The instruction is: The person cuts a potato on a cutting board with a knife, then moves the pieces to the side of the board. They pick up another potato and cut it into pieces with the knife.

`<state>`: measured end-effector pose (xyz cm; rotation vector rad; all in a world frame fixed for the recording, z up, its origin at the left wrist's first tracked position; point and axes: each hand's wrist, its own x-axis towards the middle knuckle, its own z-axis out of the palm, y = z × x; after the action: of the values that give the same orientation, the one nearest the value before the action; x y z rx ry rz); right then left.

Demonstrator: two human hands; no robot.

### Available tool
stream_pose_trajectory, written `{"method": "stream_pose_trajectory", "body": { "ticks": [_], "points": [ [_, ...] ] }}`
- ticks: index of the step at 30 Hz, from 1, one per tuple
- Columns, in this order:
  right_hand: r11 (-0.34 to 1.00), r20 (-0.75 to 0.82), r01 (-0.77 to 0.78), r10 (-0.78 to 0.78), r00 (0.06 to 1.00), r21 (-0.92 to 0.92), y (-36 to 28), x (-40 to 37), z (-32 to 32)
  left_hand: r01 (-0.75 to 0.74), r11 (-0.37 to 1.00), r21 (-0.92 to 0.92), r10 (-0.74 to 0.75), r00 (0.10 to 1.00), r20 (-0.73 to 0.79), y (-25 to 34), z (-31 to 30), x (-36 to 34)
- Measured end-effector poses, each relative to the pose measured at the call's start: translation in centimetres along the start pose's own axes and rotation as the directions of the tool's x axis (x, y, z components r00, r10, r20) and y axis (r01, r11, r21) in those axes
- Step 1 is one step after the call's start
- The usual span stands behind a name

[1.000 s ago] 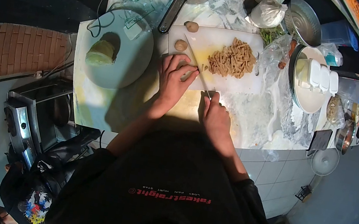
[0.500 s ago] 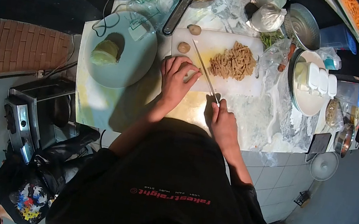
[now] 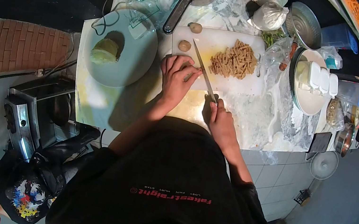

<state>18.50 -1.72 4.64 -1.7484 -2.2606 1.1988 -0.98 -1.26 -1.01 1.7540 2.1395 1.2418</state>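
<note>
My right hand [image 3: 222, 122] is closed around the handle of a knife [image 3: 204, 71], whose blade slants up and left across the white cutting board [image 3: 248, 87]. Close against the blade's left side, my left hand [image 3: 177, 77] has its fingers bent and bunched on the board. Whatever lies under those fingertips is mostly hidden. Just above the left hand sits a small brownish ball [image 3: 184, 45], with a second similar ball [image 3: 195, 28] at the board's top edge. Right of the blade is a heap of brown cut strips [image 3: 235, 60].
On the left stands a large round plate [image 3: 132, 67] with a pale green cabbage piece [image 3: 104, 52]. A pan [image 3: 177, 13] of creamy white food is behind the board. Plastic bags [image 3: 269, 16], a metal pot [image 3: 305, 26] and a tray [image 3: 308, 102] with white containers [image 3: 323, 80] stand right.
The knife blade has tilted, showing more of its flat side, and my right hand has shifted slightly left. My left hand stays in nearly the same place, fingers slightly more bunched.
</note>
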Motion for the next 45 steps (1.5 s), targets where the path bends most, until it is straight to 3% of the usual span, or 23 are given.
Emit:
{"method": "stream_pose_trajectory", "body": {
  "ticks": [7, 10, 12, 15, 21, 29, 31, 34, 38, 42, 45],
  "points": [
    [0.995, 0.08, -0.039, 0.032, 0.996, 0.088, -0.6, 0.3, -0.2, -0.023, 1.0, -0.007, 0.023, 0.999, 0.022, 0.0, 0.0, 0.2],
    [1.0, 0.034, -0.009, 0.009, 0.999, 0.021, -0.5, 0.3, 0.6, -0.013, 1.0, -0.023, 0.013, 1.0, 0.024, 0.1, -0.1, 0.2],
    [0.987, -0.054, -0.038, 0.03, 0.998, -0.157, -0.9, 0.1, 1.1, -0.019, 1.0, -0.002, 0.019, 1.0, 0.002, 0.1, -0.2, 0.1],
    [0.965, -0.149, -0.019, -0.021, 0.989, -0.26, -0.7, -0.2, 1.9, -0.015, 1.0, -0.007, 0.015, 1.0, -0.008, -0.2, 0.1, -0.1],
    [0.935, -0.204, 0.032, -0.11, 0.973, -0.352, 0.6, 0.1, 0.8, -0.041, 0.999, 0.019, 0.042, 0.999, -0.035, 0.3, -0.2, 0.0],
    [0.989, -0.152, 0.03, -0.052, 0.987, -0.145, 1.3, -0.1, -0.5, -0.1, 0.994, 0.048, 0.101, 0.995, -0.001, 0.7, -0.3, 0.6],
    [0.998, -0.078, -0.005, -0.001, 0.997, -0.07, 0.8, -0.4, -0.7, -0.101, 0.995, 0.025, 0.101, 0.995, 0.005, 0.9, -0.5, 0.7],
    [0.999, -0.059, 0.021, -0.023, 0.998, -0.024, 0.7, -0.7, -0.5, 0.019, 0.997, -0.076, -0.019, 1.0, -0.009, 1.1, -1.3, 0.5],
    [0.998, -0.072, 0.057, -0.059, 0.996, -0.034, 0.8, -0.8, -0.1, -0.014, 0.994, -0.105, 0.012, 1.0, -0.024, -0.3, -2.1, 0.0],
    [0.999, -0.046, -0.003, 0.001, 0.999, -0.042, 0.2, -0.7, -0.8, -0.094, 0.991, -0.092, 0.092, 0.996, -0.022, -0.9, -1.2, 0.5],
    [0.999, -0.057, -0.016, 0.013, 0.998, -0.042, 0.3, -0.8, -1.1, -0.07, 0.995, -0.068, 0.07, 0.998, -0.008, 0.7, -1.6, 1.6]
  ]
}}
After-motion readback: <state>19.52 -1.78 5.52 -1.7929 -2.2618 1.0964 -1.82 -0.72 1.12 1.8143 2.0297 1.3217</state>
